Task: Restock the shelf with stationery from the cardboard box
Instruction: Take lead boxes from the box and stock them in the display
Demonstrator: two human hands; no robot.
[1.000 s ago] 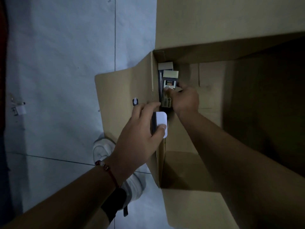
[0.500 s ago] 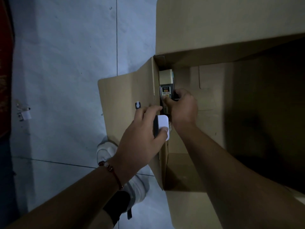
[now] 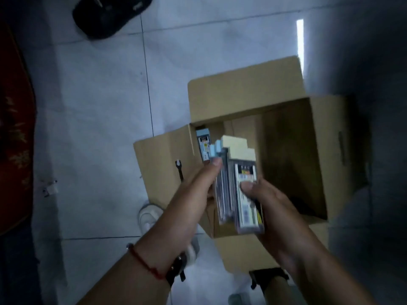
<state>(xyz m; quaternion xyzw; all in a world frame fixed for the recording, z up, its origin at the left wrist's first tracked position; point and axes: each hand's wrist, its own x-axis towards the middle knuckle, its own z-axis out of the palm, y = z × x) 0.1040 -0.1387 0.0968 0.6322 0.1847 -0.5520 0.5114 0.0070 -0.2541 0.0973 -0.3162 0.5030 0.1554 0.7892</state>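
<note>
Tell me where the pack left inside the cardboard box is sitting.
In the head view, the blue-topped pack stands against the left wall of the cardboard box, near its far left corner, just beyond the left hand.

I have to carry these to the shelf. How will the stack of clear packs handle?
The packs look stiff and flat, so probably no flopping. Their glossy faces may slide apart; the tops already sit staggered. Both the left hand and right hand grip them, likely wisely.

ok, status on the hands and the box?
Both hands, left hand and right hand, grip a stack of packs above the open cardboard box. One pack left inside. Nothing in the way.
</note>
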